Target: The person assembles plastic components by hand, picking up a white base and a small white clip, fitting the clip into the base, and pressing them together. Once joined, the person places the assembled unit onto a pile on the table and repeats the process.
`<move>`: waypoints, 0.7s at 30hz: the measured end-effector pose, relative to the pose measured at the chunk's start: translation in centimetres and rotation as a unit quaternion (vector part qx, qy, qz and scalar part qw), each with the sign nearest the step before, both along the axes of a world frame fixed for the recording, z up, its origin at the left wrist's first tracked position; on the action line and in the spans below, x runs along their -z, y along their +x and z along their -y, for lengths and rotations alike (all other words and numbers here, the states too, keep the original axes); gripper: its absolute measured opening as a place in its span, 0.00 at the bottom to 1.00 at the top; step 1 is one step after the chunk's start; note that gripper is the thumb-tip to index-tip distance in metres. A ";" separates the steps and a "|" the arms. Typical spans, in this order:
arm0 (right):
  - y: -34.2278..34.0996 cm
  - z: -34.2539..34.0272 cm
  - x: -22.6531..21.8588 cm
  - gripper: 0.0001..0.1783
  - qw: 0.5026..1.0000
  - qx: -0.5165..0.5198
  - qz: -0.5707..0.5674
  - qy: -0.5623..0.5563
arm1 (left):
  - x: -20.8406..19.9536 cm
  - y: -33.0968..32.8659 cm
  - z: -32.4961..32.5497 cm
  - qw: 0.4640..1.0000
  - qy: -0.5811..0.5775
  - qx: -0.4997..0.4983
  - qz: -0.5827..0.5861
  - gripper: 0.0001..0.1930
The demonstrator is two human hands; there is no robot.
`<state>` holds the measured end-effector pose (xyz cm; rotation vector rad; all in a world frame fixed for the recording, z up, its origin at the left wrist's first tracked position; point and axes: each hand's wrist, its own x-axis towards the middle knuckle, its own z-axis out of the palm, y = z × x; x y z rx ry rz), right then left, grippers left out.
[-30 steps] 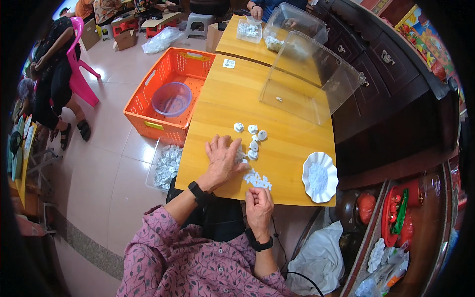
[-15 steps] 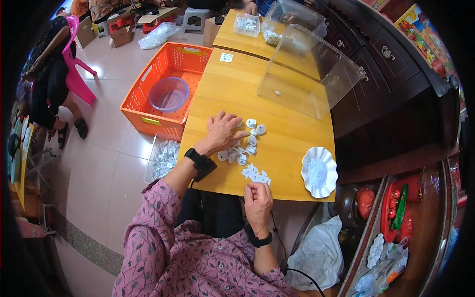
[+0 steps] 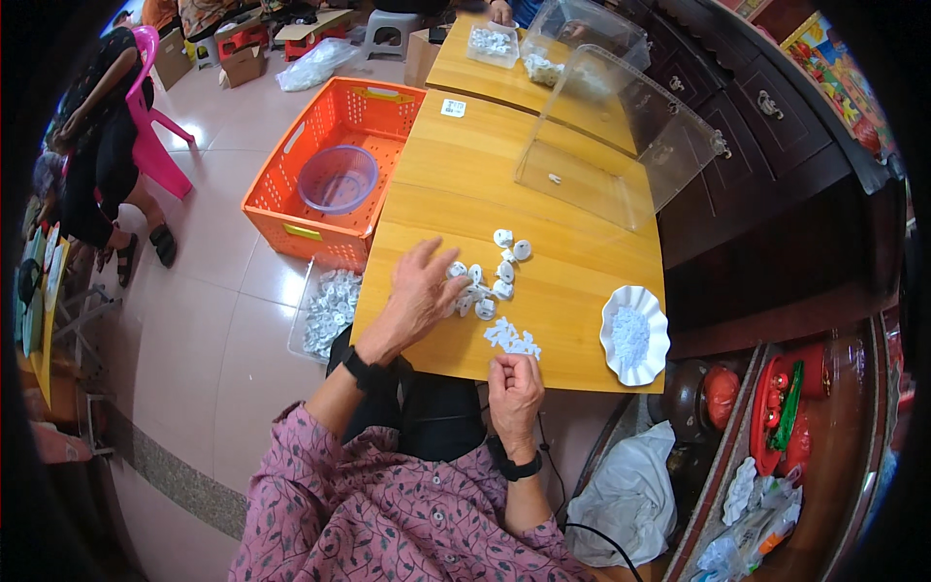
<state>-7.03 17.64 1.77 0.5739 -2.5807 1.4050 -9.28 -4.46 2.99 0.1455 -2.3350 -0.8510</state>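
Observation:
On the yellow wooden table lies a loose cluster of small white round plastic parts [image 3: 503, 288]. My left hand [image 3: 415, 301] rests at the left side of this cluster, fingers spread, with its fingertips by the nearest parts; whether it touches one is hard to see. Closer to me is a small heap of flat white pieces [image 3: 511, 338]. My right hand [image 3: 516, 393] is at the table's near edge just below that heap, thumb and fingers pinched together. What it holds, if anything, is too small or hidden to name.
A white scalloped dish [image 3: 662, 336] with small pale pieces stands at the right. Beyond is a clear plastic box [image 3: 592, 145]. Left of the table are an orange crate [image 3: 281, 199] holding a purple bowl [image 3: 339, 180], and a clear bin of parts [image 3: 330, 312]. Dark drawers [image 3: 742, 145] line the right.
My left hand has drawn back a little toward me and left from the round parts, uncovering more of them. My right hand stays pinched near the flat pieces. The view has shifted slightly.

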 end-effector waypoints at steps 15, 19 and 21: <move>-0.3 -0.5 0.0 0.03 1.000 0.016 -0.010 0.016 | -23.6 15.7 -3.0 0.599 0.442 0.627 -0.229 0.13; -0.2 0.0 -0.6 0.07 0.999 -0.009 0.028 0.012 | -26.4 16.1 -3.2 0.499 0.427 0.692 -0.299 0.11; -1.0 -0.1 -1.3 0.15 1.000 -0.018 0.009 0.009 | -27.0 16.9 -3.4 0.481 0.435 0.700 -0.299 0.12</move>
